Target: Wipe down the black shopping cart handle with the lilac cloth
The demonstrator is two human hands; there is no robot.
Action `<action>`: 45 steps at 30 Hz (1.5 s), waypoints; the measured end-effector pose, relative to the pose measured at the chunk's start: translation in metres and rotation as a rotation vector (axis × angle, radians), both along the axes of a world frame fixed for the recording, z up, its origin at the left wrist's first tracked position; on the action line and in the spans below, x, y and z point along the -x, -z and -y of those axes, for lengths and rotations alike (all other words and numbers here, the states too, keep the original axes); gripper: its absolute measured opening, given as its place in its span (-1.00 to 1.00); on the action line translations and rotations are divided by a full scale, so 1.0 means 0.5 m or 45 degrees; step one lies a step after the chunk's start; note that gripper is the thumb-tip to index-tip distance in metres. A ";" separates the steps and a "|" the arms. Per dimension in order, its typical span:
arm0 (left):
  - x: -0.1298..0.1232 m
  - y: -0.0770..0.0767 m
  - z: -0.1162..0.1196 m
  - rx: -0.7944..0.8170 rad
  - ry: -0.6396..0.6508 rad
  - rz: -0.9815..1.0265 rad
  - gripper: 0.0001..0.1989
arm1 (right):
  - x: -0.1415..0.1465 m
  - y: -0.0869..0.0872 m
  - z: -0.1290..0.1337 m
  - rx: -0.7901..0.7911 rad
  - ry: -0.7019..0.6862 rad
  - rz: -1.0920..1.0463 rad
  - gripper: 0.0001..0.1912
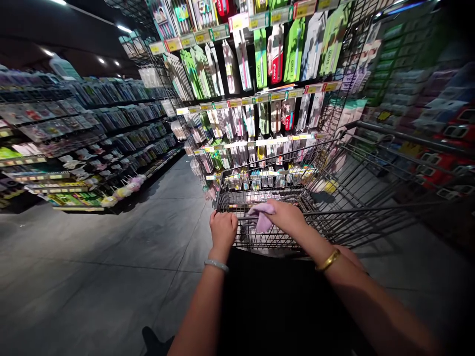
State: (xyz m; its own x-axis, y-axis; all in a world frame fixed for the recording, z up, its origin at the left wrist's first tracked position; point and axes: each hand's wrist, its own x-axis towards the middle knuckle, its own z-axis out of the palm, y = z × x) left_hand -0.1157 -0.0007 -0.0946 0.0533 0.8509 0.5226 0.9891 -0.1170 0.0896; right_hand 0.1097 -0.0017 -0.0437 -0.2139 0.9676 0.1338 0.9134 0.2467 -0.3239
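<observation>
A dark wire cart (349, 211) stands in front of me, its near rim running across the view. My left hand (223, 228) is closed round the rim near its left corner, a pale bracelet on the wrist. Just to the right, my right hand (286, 216) holds a light purple cloth (264, 221), which drapes over the rim beside its fingertips. A gold bracelet circles the right forearm. Inside the cart, partly hidden by the cloth and wires, lie some pale packages (260, 198).
A tall display rack (256, 99) of packaged toothbrushes rises beyond the cart. More stocked shelves (122, 123) line the left, past a grey floor aisle (156, 232). On the right, blurred shelves hold red and white goods (434, 165).
</observation>
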 end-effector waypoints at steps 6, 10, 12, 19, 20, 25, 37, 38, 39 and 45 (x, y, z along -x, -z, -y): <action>0.000 0.002 -0.002 -0.020 -0.008 0.006 -0.63 | -0.020 0.025 0.030 -0.384 -0.179 0.090 -0.67; -0.001 0.002 -0.003 -0.020 0.011 0.001 -0.64 | -0.064 0.036 0.033 -0.357 -0.097 0.079 -0.70; -0.004 0.003 -0.006 -0.028 -0.009 0.002 -0.62 | -0.071 0.041 0.033 -0.395 0.056 0.094 -0.75; -0.002 0.002 -0.013 0.008 -0.018 -0.005 -0.60 | -0.082 0.073 0.042 -0.604 -0.269 0.018 -0.57; -0.001 0.000 -0.010 0.022 -0.018 -0.007 -0.60 | -0.090 0.069 0.039 -0.553 -0.226 0.007 -0.58; -0.043 -0.021 0.009 0.013 -0.134 0.045 -0.61 | -0.080 0.070 0.038 -0.493 0.100 -0.014 -0.61; -0.227 -0.065 -0.063 0.350 0.105 0.046 -0.44 | -0.169 0.084 0.043 -0.565 -0.084 -0.048 -0.40; -0.227 -0.061 -0.068 0.404 0.089 0.023 -0.39 | -0.164 0.088 0.046 -0.604 -0.018 -0.057 -0.41; -0.226 -0.059 -0.072 0.454 0.077 0.007 -0.35 | -0.153 0.092 0.049 -0.635 0.030 -0.062 -0.43; -0.212 -0.075 -0.093 0.666 0.057 -0.072 -0.25 | -0.150 0.084 0.040 -0.575 -0.193 0.003 -0.40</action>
State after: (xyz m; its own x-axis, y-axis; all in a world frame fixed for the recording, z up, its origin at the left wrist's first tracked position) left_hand -0.0099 0.0458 -0.0571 0.1113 0.9935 0.0238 0.9891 -0.1130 0.0942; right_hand 0.1848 -0.0218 -0.0858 -0.3491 0.7706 0.5332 0.8566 0.4931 -0.1518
